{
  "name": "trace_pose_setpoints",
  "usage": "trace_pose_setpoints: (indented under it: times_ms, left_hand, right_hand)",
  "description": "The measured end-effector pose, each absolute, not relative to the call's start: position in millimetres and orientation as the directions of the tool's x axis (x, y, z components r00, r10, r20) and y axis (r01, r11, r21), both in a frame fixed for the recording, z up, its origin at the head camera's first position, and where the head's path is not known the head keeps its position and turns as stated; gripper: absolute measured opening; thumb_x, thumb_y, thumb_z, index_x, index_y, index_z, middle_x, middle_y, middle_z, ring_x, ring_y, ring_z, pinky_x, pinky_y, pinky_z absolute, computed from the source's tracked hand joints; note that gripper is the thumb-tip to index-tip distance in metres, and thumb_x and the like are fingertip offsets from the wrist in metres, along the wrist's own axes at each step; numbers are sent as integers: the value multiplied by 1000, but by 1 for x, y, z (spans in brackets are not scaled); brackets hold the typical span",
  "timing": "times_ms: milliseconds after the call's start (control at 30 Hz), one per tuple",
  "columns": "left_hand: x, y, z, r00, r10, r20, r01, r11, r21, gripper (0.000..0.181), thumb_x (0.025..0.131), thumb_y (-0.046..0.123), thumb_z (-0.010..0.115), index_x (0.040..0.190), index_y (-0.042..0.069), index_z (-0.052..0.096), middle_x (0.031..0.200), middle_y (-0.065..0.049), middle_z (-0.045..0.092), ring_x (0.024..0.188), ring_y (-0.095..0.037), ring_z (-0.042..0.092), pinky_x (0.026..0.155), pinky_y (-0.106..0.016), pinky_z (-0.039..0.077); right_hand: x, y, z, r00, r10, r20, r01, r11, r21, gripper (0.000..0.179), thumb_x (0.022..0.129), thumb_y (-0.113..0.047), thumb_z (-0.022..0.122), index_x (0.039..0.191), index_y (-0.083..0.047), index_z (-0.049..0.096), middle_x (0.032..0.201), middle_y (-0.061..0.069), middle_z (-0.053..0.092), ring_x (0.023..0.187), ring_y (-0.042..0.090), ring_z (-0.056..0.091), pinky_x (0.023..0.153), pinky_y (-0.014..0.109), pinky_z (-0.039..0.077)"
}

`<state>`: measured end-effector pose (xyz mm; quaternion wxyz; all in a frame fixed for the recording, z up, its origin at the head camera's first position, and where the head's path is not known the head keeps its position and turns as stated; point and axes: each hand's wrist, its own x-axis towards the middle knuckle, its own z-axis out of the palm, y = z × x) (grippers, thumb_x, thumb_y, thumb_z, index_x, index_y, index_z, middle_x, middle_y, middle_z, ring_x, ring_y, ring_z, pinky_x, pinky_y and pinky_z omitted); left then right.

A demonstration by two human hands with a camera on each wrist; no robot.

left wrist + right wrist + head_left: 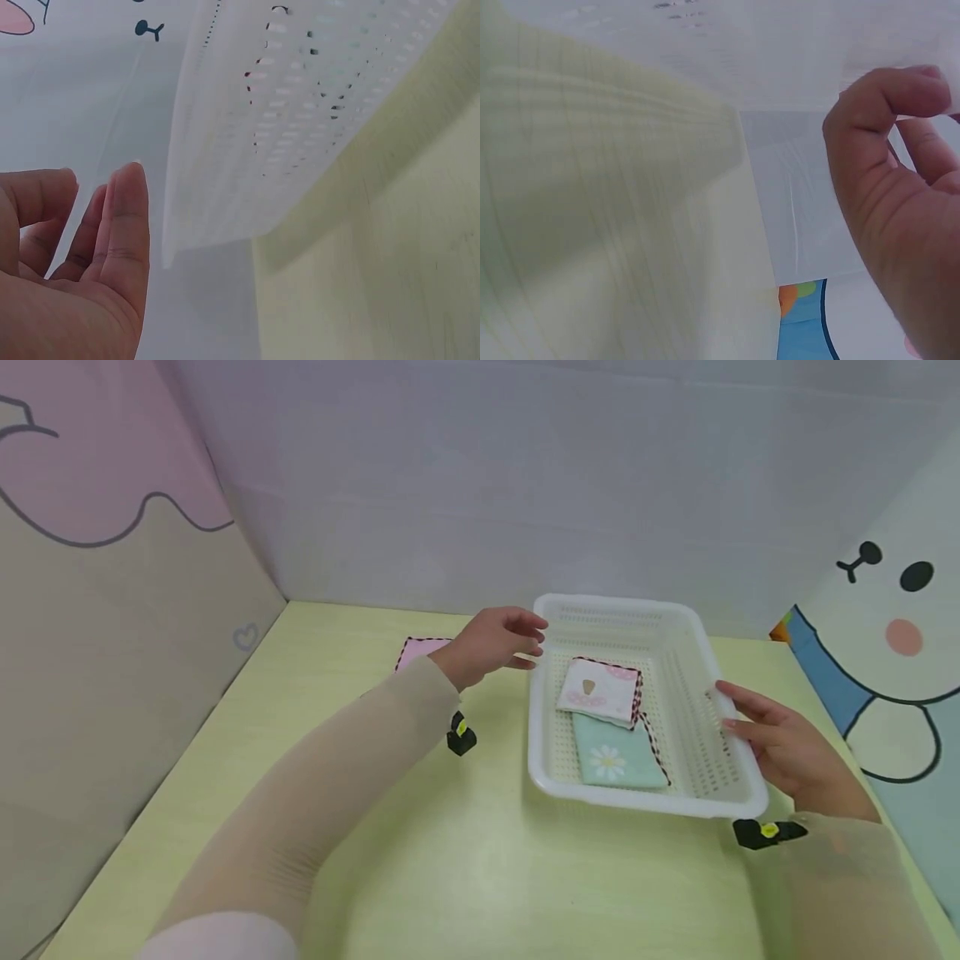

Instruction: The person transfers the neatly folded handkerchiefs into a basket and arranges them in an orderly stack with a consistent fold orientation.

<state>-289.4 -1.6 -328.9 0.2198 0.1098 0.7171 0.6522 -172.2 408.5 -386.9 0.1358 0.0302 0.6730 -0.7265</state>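
A white perforated plastic basket stands off the tabletop, its shadow below it. My right hand grips its right rim, thumb and fingers bent around the edge; in the right wrist view the hand is at the basket's side. Beside the left rim, my left hand has loosely bent fingers, and the left wrist view shows a gap between that hand and the basket wall. Inside lie a folded white handkerchief with pink print and, partly beneath it, a folded mint-green one with a daisy.
A pink cloth with a dark stitched border lies on the pale yellow-green table, partly hidden behind my left arm. A plain pale wall closes off the back, and printed cartoon panels flank both sides.
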Motion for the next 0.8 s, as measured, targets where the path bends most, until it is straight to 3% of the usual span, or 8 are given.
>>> trace_pose_setpoints:
  times_ms: [167,433,800]
  left_hand:
    - [-291,-20,-327,-881,446,-157,-124,101,987,38,100,-2,63,137,4,60,128,-13,62,117,-30,65,93,-40,57]
    - [-296,-60,-330,-902,396,-171,-141,104,985,36,100,-3,63,135,5,61,129,-14,61,113,-28,65,96,-41,56]
    - [-301,-114,-332,-942,293,-164,-118,170,978,37,101,0,61,138,5,59,134,-12,59,121,-30,63,96,-36,55]
  right_hand:
    - [-171,409,-387,-965,-154,-213,223,-48,-974,65,105,-4,58,162,-23,35,137,-13,53,105,10,66,80,34,60]
    - [-172,407,-388,-964,-149,-219,229,-50,-972,64,104,-6,60,162,-24,37,137,-13,54,106,10,65,81,34,60]
    - [-172,408,-388,-963,-154,-220,233,-73,-970,63,104,-4,59,161,-24,39,137,-13,55,106,12,66,82,35,61]
